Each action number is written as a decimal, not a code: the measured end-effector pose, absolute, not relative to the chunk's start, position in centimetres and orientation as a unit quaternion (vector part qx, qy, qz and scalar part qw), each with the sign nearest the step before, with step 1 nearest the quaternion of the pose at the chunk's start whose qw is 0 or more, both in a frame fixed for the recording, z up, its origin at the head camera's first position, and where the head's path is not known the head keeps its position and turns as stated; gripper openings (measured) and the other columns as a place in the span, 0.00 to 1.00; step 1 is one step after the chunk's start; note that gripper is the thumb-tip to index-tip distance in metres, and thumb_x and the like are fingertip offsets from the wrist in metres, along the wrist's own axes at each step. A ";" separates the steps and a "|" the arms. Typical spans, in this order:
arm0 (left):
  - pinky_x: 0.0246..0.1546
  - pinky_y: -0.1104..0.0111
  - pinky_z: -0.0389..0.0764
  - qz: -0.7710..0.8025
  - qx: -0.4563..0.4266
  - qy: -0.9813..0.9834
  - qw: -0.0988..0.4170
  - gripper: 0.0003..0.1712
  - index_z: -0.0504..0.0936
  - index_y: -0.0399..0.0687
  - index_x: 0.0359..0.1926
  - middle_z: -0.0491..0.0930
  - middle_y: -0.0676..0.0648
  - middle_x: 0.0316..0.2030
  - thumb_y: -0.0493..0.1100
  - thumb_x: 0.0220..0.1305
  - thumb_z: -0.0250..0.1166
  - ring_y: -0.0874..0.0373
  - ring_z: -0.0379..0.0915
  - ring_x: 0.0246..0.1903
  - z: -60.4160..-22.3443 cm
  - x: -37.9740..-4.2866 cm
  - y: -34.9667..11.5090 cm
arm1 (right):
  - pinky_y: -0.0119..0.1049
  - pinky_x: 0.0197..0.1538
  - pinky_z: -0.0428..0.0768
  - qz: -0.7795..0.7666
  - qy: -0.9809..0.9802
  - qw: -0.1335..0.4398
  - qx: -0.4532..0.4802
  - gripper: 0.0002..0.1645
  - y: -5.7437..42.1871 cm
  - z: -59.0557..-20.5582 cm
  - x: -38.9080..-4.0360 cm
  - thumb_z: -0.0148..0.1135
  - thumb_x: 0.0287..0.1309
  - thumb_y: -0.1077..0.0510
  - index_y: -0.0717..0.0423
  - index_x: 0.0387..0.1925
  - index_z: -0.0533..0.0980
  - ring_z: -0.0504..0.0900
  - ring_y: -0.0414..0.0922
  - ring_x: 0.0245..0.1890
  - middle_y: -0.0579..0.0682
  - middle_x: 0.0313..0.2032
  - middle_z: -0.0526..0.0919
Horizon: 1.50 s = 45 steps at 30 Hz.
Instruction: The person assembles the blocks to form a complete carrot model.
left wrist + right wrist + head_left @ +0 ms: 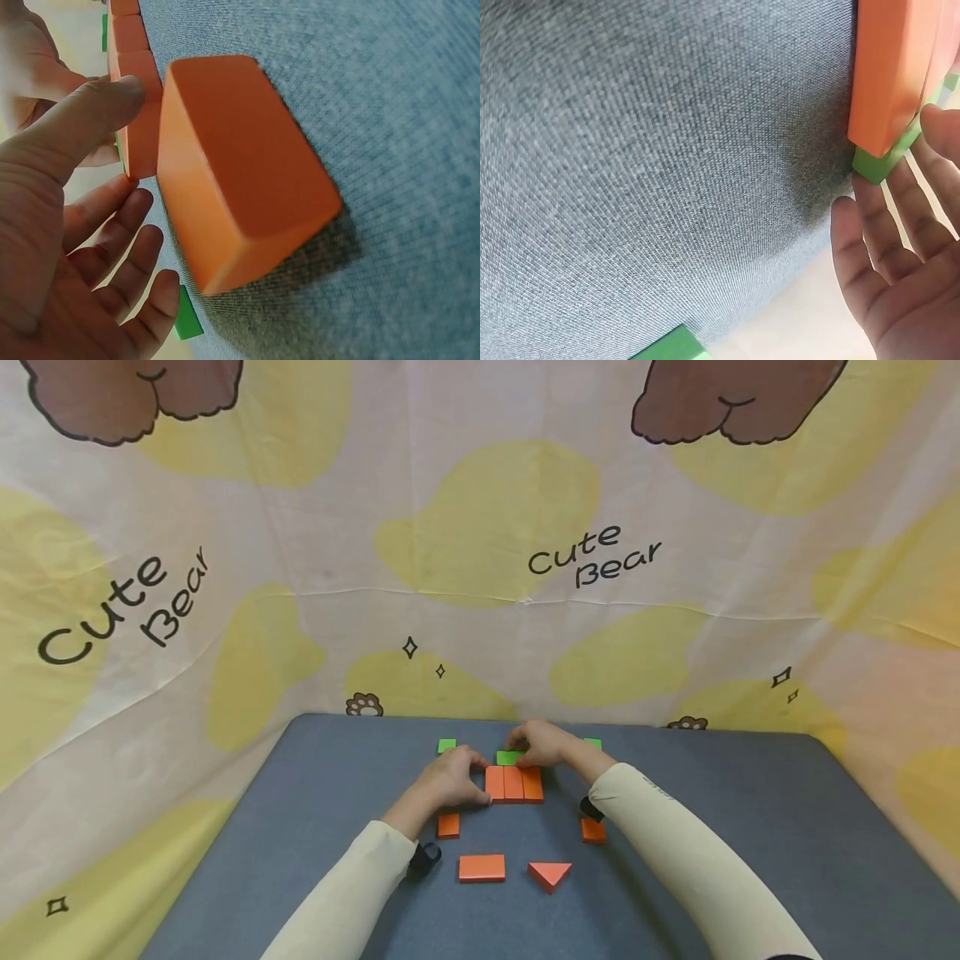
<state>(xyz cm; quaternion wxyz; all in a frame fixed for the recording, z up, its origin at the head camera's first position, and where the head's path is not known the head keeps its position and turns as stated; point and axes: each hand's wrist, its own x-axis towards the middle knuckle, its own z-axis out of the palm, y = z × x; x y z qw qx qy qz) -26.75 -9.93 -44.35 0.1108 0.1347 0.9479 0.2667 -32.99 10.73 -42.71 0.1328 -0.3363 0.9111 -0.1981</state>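
Note:
Three orange rectangular blocks (513, 785) stand side by side in a row, with a green block (507, 758) along their far side. At the row's left end my left hand (448, 778) pinches the leftmost orange block (142, 139), thumb on its near face and index finger at its far corner. My right hand (546, 745) reaches over the far right corner and holds the green block, fingers behind it and thumb close to the orange row. In the right wrist view the green block (874, 165) lies against the orange one (889, 75); the hand hides part of it.
Small green blocks (447, 746) (592, 744) lie at the back left and right. Nearer are two small orange blocks (448, 827) (593, 831), an orange rectangle (482, 868) and an orange triangle (550, 874). A patterned cloth (480, 543) hangs behind the grey table (300, 860).

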 end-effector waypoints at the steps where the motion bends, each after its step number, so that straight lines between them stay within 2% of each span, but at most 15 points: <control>1: 0.54 0.55 0.75 0.267 0.135 0.948 0.111 0.30 0.83 0.49 0.51 0.77 0.48 0.48 0.51 0.44 0.78 0.52 0.73 0.49 -44.3 -26.7 -9.9 | 0.42 0.52 0.79 -0.199 0.912 0.133 -0.333 0.15 10.7 -42.7 -33.0 0.67 0.52 0.63 0.56 0.45 0.82 0.81 0.45 0.44 0.49 0.42 0.85; 12: 0.54 0.54 0.75 0.268 0.132 0.948 0.115 0.30 0.83 0.49 0.51 0.77 0.48 0.49 0.51 0.44 0.77 0.52 0.73 0.49 -44.2 -26.6 -9.7 | 0.44 0.52 0.79 -0.204 0.915 0.130 -0.322 0.18 11.5 -42.0 -32.2 0.65 0.53 0.61 0.54 0.48 0.81 0.80 0.48 0.47 0.51 0.45 0.84; 24: 0.55 0.54 0.75 0.257 0.130 0.951 0.109 0.31 0.83 0.48 0.51 0.78 0.47 0.50 0.51 0.44 0.78 0.51 0.73 0.51 -43.9 -26.5 -9.8 | 0.45 0.51 0.79 -0.212 0.921 0.112 -0.307 0.19 15.2 -40.5 -31.8 0.62 0.59 0.58 0.56 0.52 0.79 0.80 0.50 0.48 0.54 0.49 0.82; 32: 0.56 0.54 0.74 0.257 0.133 0.951 0.107 0.31 0.83 0.48 0.52 0.78 0.47 0.50 0.51 0.45 0.77 0.51 0.73 0.52 -44.1 -26.5 -9.7 | 0.48 0.51 0.79 -0.228 0.926 0.101 -0.283 0.18 18.3 -40.3 -32.1 0.62 0.59 0.59 0.59 0.51 0.79 0.79 0.53 0.48 0.57 0.48 0.81; 38: 0.56 0.55 0.75 0.254 0.138 0.951 0.108 0.31 0.83 0.49 0.52 0.78 0.47 0.50 0.51 0.45 0.77 0.51 0.73 0.51 -44.2 -26.6 -9.8 | 0.51 0.50 0.78 -0.204 0.945 0.087 -0.240 0.21 20.3 -40.6 -32.2 0.64 0.58 0.56 0.59 0.52 0.78 0.79 0.56 0.50 0.58 0.49 0.81; 45: 0.55 0.55 0.75 0.261 0.140 0.949 0.108 0.31 0.83 0.49 0.53 0.77 0.47 0.50 0.51 0.45 0.77 0.51 0.73 0.51 -44.0 -26.6 -9.8 | 0.51 0.49 0.78 -0.175 0.956 0.048 -0.232 0.19 21.9 -41.7 -32.6 0.68 0.54 0.54 0.59 0.47 0.80 0.81 0.54 0.46 0.56 0.43 0.83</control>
